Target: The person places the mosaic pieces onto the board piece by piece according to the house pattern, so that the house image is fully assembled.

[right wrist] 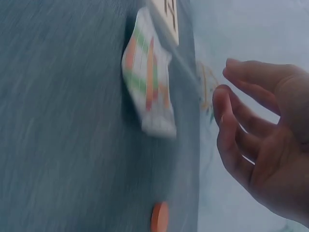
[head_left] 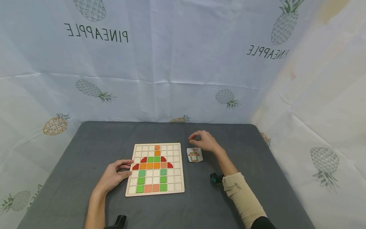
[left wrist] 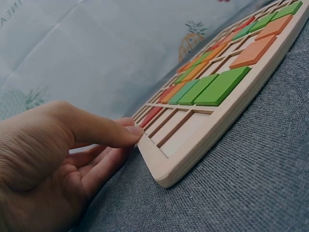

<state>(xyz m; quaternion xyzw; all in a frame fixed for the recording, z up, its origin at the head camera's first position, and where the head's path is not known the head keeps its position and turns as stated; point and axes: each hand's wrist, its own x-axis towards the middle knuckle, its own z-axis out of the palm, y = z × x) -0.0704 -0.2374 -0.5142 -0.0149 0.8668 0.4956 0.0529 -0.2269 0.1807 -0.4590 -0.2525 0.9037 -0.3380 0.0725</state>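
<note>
A wooden grid board (head_left: 176,170) lies on the table, with red, orange and green pieces set in its cells as a figure. My left hand (head_left: 114,175) is at the board's left edge; in the left wrist view its thumb (left wrist: 113,133) is straight and touches the rim. Right of the board lies a creased picture card (head_left: 194,155) printed with a coloured block figure. Just beyond that card my right hand (head_left: 204,141) is raised, fingers loosely bent with nothing between them, also seen in the right wrist view, where the card (right wrist: 147,72) is blurred.
An orange round piece (right wrist: 160,217) lies on the table in the right wrist view. Dark grey cloth covers the table (head_left: 160,213). A pineapple-print curtain (head_left: 183,63) hangs behind and at both sides.
</note>
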